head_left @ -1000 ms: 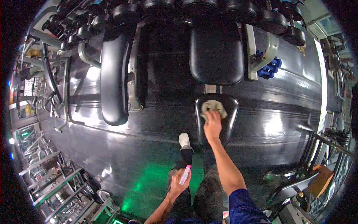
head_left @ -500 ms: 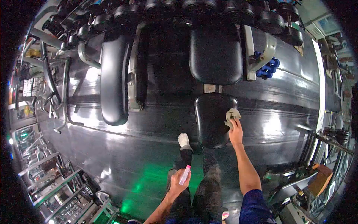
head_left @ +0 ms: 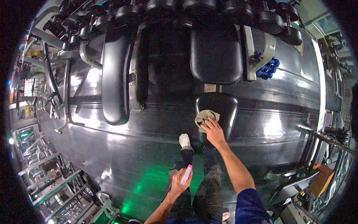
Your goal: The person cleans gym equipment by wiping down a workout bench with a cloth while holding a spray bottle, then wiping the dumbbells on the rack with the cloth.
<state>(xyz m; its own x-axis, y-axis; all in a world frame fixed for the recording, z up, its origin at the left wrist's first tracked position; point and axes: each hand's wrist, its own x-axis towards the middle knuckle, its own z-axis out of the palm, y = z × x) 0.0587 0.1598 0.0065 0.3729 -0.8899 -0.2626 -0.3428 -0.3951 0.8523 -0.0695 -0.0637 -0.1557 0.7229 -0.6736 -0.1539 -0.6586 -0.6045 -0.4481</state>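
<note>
My right hand [head_left: 213, 131] presses a crumpled grey-green cloth [head_left: 203, 117] onto the left side of a small black padded seat [head_left: 224, 108]. The fingers lie over the cloth's right part. Lower down, in front of my legs, my left hand [head_left: 179, 182] is wrapped round a small clear bottle [head_left: 185, 177] with a pink top. Beyond the seat lies a larger black pad [head_left: 216, 56], joined to it by a metal piece [head_left: 210, 88].
Another long black bench pad [head_left: 115, 82] stands to the left. A row of black dumbbells [head_left: 270, 22] runs along the top, with blue dumbbells [head_left: 267, 69] at the right. Metal gym frames [head_left: 56, 186] stand at lower left, and a brown box [head_left: 321, 181] at lower right.
My right hand and the cloth went from the seat's middle to its right edge, then across to its left side. My left hand with the bottle has barely moved.
</note>
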